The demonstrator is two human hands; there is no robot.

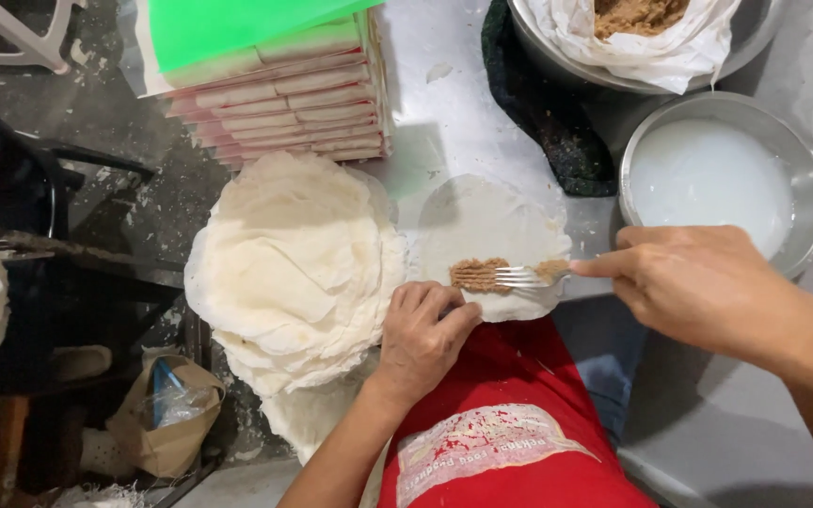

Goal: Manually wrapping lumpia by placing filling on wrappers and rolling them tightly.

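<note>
A round white wrapper point(486, 221) lies flat on the steel table, with a strip of brown filling point(479, 274) along its near edge. My right hand point(708, 287) holds a metal fork point(529, 276), its tines lying against the filling with some brown bits stuck on. My left hand point(422, 334) rests on the wrapper's near edge, fingers curled beside the filling. A thick stack of round white wrappers point(298, 268) sits just left of it.
A steel bowl of white liquid point(806, 165) stands at right. A lined metal pot of brown filling point(637, 19) is at the top. Stacked packets under a green sheet point(279, 94) lie at the upper left. I wear a red apron point(510, 423). A paper bag point(162, 419) sits on the floor.
</note>
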